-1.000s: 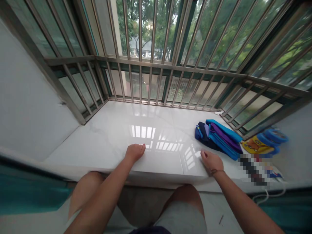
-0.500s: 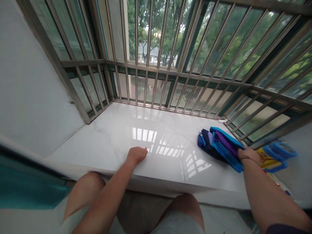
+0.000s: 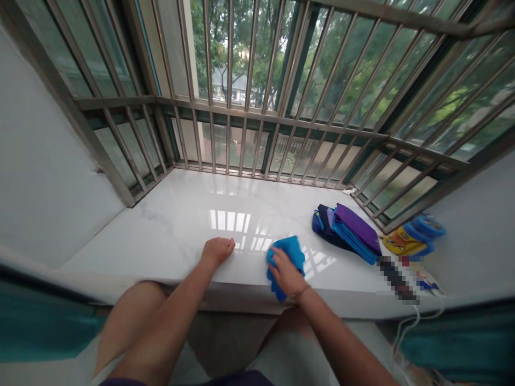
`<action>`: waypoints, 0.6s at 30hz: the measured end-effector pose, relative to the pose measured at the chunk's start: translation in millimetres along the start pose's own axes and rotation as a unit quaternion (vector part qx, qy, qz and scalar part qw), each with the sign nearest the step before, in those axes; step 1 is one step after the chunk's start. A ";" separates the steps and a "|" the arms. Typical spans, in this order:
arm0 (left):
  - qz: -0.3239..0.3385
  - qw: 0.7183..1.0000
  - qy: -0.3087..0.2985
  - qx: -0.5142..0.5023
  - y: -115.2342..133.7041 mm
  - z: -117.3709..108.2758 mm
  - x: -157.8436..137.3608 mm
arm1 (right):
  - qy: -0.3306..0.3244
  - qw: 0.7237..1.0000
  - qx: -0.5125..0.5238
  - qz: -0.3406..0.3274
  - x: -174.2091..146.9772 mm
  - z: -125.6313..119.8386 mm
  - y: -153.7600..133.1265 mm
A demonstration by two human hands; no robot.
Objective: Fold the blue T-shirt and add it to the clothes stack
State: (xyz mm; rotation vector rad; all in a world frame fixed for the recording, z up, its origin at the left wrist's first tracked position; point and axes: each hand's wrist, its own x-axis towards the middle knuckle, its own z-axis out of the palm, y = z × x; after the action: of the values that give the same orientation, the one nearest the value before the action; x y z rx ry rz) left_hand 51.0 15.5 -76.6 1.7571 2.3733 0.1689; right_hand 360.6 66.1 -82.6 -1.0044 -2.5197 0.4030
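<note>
My right hand (image 3: 287,272) has its fingers bent over a bright blue folded cloth (image 3: 295,252), which hangs partly over the front edge of the white marble-look sill (image 3: 177,214). Whether the cloth is a garment I cannot tell. My left hand (image 3: 218,252) rests on the sill as a fist, with nothing showing in it. Farther right lies a stack of folded fabric pieces (image 3: 354,230) in purple, blue and navy, purple on top.
A blue and yellow plastic container (image 3: 414,236) stands at the right wall, near small items and a white cable (image 3: 398,343). Metal window bars (image 3: 249,115) close off the back. Teal curtains (image 3: 44,332) hang on both sides, and my knees are against the sill.
My right hand has left the stack at the right and come to the middle front with the blue cloth. Purple fabric now tops the stack. My left hand stays a fist on the sill.
</note>
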 end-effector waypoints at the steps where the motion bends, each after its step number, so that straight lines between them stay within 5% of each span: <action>1: 0.002 1.000 0.001 -0.003 -0.6 0.6 -0.2 | -0.031 0.999 0.021 -0.002 -5.6 20.3 -12.7; 4: 0.009 1.000 0.005 -0.020 -4.3 2.1 -0.6 | -0.063 0.996 0.065 0.002 -13.7 45.1 -35.8; 11: -0.010 0.993 0.043 -0.114 24.0 -0.6 -22.3 | -0.032 0.979 0.198 -0.020 -20.7 20.8 -37.6; 14: 0.138 0.967 0.072 -0.202 61.5 12.4 -52.4 | 0.020 0.974 0.223 0.036 -30.0 25.3 -21.4; 16: 0.284 0.927 0.066 -0.234 84.9 28.0 -72.8 | 0.041 0.981 0.176 0.073 -36.5 29.6 -5.8; 18: 0.348 0.911 0.052 -0.215 101.9 43.7 -86.3 | 0.029 0.990 0.089 0.103 -43.2 30.9 10.7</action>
State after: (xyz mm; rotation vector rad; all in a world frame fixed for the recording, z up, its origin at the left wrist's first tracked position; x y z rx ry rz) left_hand 180.0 -37.8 -92.1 2.2831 1.4780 0.8230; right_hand 381.4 39.6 -125.0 -1.1911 -2.2898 0.6366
